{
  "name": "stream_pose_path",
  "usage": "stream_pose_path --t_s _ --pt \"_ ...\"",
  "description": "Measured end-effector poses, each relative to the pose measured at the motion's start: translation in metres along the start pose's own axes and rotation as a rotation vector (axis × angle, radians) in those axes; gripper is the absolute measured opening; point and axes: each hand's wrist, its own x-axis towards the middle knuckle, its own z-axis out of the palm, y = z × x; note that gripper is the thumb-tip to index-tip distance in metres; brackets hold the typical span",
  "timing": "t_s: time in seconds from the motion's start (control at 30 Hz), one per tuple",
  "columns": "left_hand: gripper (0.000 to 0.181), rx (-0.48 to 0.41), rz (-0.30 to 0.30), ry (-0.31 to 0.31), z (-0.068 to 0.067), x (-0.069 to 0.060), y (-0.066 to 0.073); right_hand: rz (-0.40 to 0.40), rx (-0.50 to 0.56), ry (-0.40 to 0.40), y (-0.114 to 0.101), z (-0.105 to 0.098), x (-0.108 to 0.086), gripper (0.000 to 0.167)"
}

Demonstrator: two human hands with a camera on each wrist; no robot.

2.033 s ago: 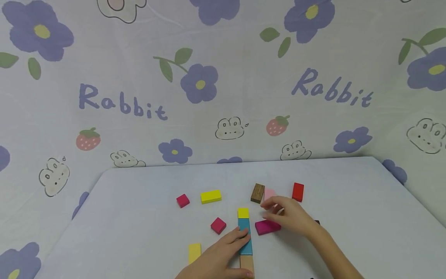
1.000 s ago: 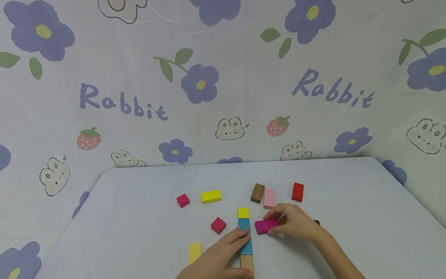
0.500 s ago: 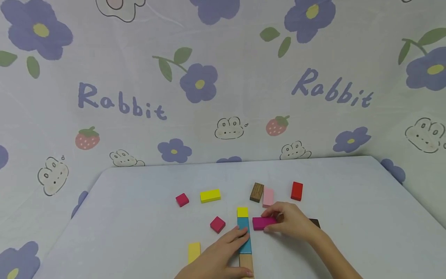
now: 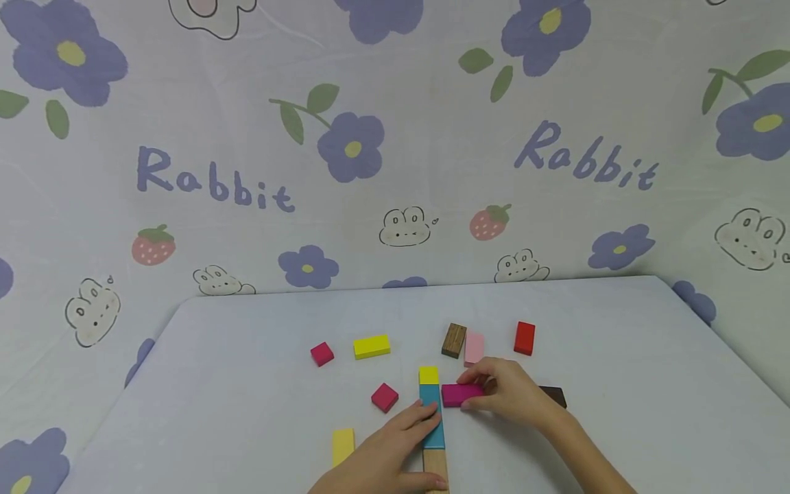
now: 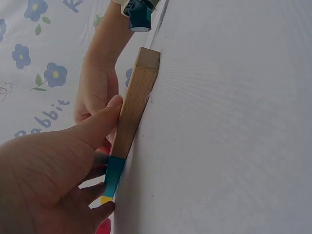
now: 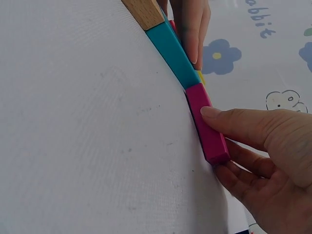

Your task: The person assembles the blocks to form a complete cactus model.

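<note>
My left hand [image 4: 395,446] rests along a row of blocks. Its fingertips touch the blue block [image 4: 435,436] and its thumb touches the natural wood block [image 4: 435,463]. At the row's far end lies a yellow block [image 4: 428,375], the narrowest part seen. My right hand [image 4: 509,391] pinches a magenta block [image 4: 457,395] by thumb and fingers, lying crosswise just right of the blue block. In the right wrist view the magenta block [image 6: 207,124] appears to meet the end of the blue block [image 6: 173,53]; whether they touch is hard to tell.
Beyond the hands lie a brown block [image 4: 454,340], a pink block [image 4: 474,348] and a red block [image 4: 524,338]. To the left are a yellow block [image 4: 372,346], two crimson blocks [image 4: 385,397] and a pale yellow block [image 4: 343,446]. A dark block [image 4: 554,396] is partly behind the right forearm.
My right hand has come down onto the magenta block, turned it straighter and slid it left toward the blue block. The left hand has kept its place.
</note>
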Motion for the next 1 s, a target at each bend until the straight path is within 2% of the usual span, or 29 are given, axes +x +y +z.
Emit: stream_pose_path --t_s 0.37,0.6,1.0 --pt "0.086 0.001 0.020 0.009 0.0006 -0.0009 -0.0006 0.000 -0.008 -0.003 -0.0046 0.0015 -0.0004 0.032" --pt "0.086 -0.007 0.008 0.010 0.0004 -0.0019 0.0008 -0.002 -0.006 -0.004 -0.0059 0.0034 -0.0010 0.030" --pt "0.086 -0.002 0.018 0.014 0.0005 -0.0022 0.0001 -0.046 -0.002 -0.001 -0.0012 0.0048 -0.0012 0.031"
